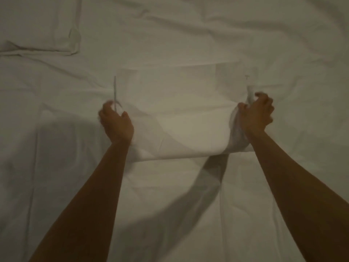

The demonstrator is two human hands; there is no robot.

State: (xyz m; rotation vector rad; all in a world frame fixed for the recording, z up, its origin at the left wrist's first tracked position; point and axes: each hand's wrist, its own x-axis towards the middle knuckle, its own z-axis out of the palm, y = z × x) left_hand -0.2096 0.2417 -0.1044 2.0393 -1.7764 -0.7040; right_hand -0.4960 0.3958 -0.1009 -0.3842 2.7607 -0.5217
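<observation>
Lying beyond and left of the white cloth (179, 118), a folded white piece (37, 25) sits well apart. The left hand (116, 123) pinches the cloth's left edge, fingers curled; the cloth spans between both hands above the bed sheet (188, 205); the right hand (256, 114) bunches its right edge in curled fingers. Wrinkled sheet spreads wide around the cloth

Bed (188, 25) fills the whole view; light is dim, warm and low-contrast.
White sheet (264, 35) covers it edge to edge, creased, with long wrinkles across the far side. A flat white pillow-like piece (37, 25) lies top left, its corner seam visible; can't tell if it's a pillow or folded linen. Soft shadows (62, 140) fall on the near-left area.
</observation>
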